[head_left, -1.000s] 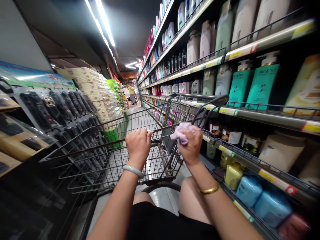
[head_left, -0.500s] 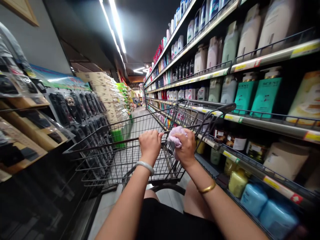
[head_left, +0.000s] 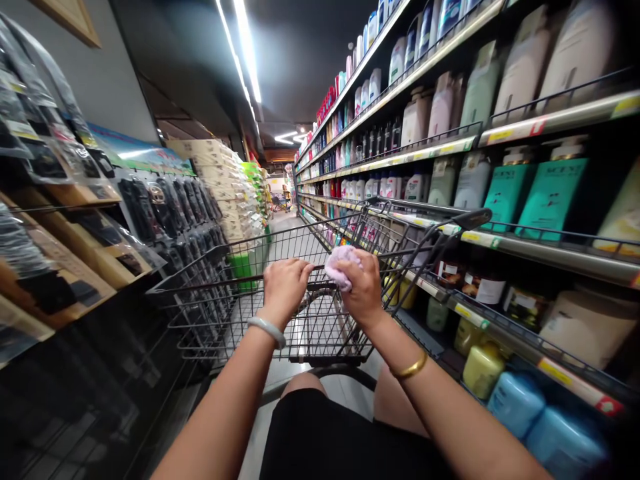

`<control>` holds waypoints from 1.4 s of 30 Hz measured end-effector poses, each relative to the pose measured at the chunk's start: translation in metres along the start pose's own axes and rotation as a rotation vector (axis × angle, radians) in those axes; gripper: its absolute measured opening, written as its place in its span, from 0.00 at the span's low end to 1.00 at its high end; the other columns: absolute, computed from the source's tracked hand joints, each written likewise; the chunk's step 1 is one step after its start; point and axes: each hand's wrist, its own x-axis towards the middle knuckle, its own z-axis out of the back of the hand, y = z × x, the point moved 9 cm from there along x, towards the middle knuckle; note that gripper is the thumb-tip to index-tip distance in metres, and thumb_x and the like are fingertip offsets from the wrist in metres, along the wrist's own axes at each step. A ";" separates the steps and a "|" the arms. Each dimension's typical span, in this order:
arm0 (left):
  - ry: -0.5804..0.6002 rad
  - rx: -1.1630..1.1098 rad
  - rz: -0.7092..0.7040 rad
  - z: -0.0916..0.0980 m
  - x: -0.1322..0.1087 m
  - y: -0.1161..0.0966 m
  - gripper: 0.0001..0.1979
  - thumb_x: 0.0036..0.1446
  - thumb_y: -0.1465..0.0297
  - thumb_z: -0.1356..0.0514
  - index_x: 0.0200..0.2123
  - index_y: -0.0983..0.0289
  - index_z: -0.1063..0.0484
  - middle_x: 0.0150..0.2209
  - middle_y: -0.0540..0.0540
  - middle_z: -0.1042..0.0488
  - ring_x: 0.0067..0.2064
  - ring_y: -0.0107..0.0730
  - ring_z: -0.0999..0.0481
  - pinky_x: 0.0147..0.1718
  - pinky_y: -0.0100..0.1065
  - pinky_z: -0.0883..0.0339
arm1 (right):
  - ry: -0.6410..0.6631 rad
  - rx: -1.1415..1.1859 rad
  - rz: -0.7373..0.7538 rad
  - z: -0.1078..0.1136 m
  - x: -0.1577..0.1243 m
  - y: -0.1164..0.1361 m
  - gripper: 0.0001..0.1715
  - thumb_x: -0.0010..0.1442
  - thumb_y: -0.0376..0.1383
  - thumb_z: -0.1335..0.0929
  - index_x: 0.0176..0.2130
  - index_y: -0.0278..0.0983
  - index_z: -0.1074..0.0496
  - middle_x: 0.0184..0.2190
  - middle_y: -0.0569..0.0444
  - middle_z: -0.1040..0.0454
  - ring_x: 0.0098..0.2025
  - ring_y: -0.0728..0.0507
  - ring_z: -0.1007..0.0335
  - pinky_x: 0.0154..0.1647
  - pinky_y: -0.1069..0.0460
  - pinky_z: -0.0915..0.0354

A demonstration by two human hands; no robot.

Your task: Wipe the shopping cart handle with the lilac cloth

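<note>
A black wire shopping cart (head_left: pixel 240 330) stands in front of me across the aisle, its handle at the right. My left hand (head_left: pixel 286 287) is closed around the cart's near top rim, with a pale bangle on the wrist. Just to the right, my right hand (head_left: pixel 363 283) grips a crumpled lilac cloth (head_left: pixel 342 265), pressed against the same rim. A gold bangle circles that wrist. The part of the rim under the cloth is hidden.
Shelves of bottles (head_left: pixel 550 193) run along the right, close to the cart's handle (head_left: pixel 473 219). Packaged goods (head_left: pixel 170 213) hang on the left above a dark cabinet. Stacked boxes (head_left: pixel 215 180) line the left farther on. The tiled floor (head_left: pixel 283 233) continues down the aisle.
Both hands have shifted a little left along the rim, the cloth moving with my right hand. The shelves and cart appear farther right as the view turns slightly left.
</note>
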 end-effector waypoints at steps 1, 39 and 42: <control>0.000 0.022 0.027 0.002 -0.003 0.009 0.18 0.71 0.59 0.50 0.41 0.57 0.21 0.44 0.55 0.19 0.49 0.42 0.26 0.45 0.40 0.44 | 0.006 -0.021 0.015 -0.006 0.003 0.003 0.11 0.63 0.34 0.31 0.45 0.42 0.21 0.51 0.47 0.30 0.51 0.40 0.35 0.51 0.44 0.31; -0.345 -0.458 -0.210 0.033 -0.088 -0.014 0.34 0.56 0.63 0.31 0.64 0.53 0.34 0.64 0.61 0.36 0.62 0.48 0.29 0.60 0.48 0.30 | 0.749 0.775 -0.608 -0.029 -0.002 0.040 0.29 0.60 0.57 0.30 0.52 0.42 0.25 0.55 0.46 0.27 0.57 0.35 0.31 0.62 0.38 0.37; -0.356 -0.553 -0.212 0.045 -0.074 -0.020 0.25 0.55 0.60 0.31 0.54 0.59 0.27 0.54 0.59 0.27 0.57 0.44 0.26 0.56 0.45 0.28 | 0.794 0.400 -0.344 -0.017 0.021 0.032 0.30 0.67 0.60 0.38 0.48 0.41 0.23 0.59 0.44 0.31 0.60 0.35 0.34 0.64 0.39 0.40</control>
